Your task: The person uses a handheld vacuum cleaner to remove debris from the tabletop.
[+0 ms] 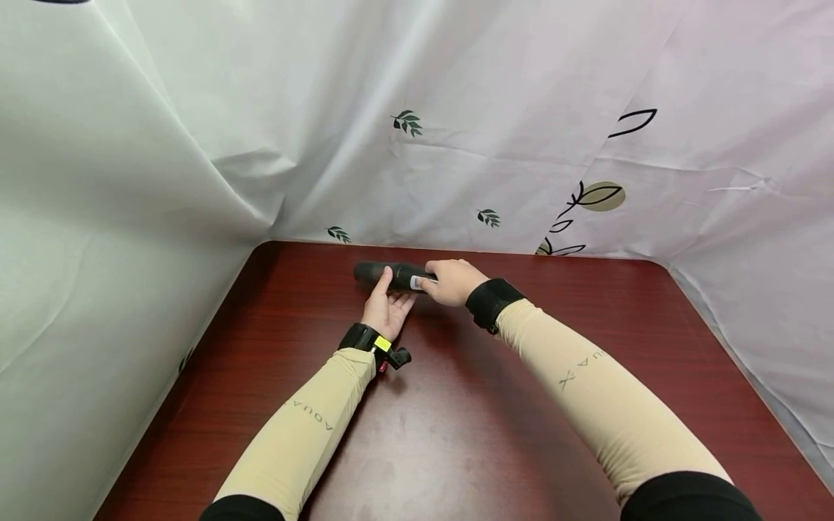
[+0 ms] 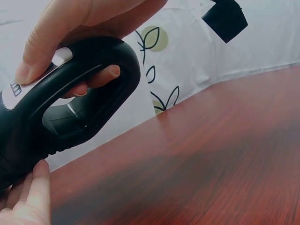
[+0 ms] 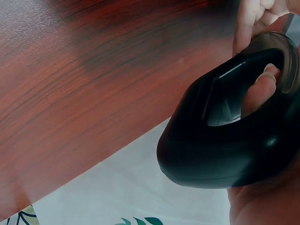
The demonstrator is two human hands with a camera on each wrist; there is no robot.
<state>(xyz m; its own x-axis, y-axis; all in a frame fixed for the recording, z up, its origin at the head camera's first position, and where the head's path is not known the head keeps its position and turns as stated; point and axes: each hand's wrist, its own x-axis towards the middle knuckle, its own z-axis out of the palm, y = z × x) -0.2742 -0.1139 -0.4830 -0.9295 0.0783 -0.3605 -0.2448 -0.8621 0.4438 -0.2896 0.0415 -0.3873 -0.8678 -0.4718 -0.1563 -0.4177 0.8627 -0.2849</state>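
A black handheld vacuum cleaner point(image 1: 397, 276) with a loop handle point(image 2: 127, 63) and a pale label lies sideways between both hands, close over the tabletop. My right hand point(image 1: 456, 281) grips the handle from the right, its fingertips showing through the loop in both wrist views. In the left wrist view, the right thumb point(image 2: 33, 65) presses on the pale strip atop the handle. Palm up, my left hand point(image 1: 386, 311) supports the body from below with its fingers fairly straight and its thumb up against the near side. The left fingertips point(image 2: 41, 171) touch the underside near the handle.
A dark red wooden table point(image 1: 417, 434) extends below both arms. White cloth point(image 1: 456, 174) with leaf prints hangs along the table's back edge, and more cloth stands at the left and right sides. Each wrist wears a black band point(image 1: 493, 302).
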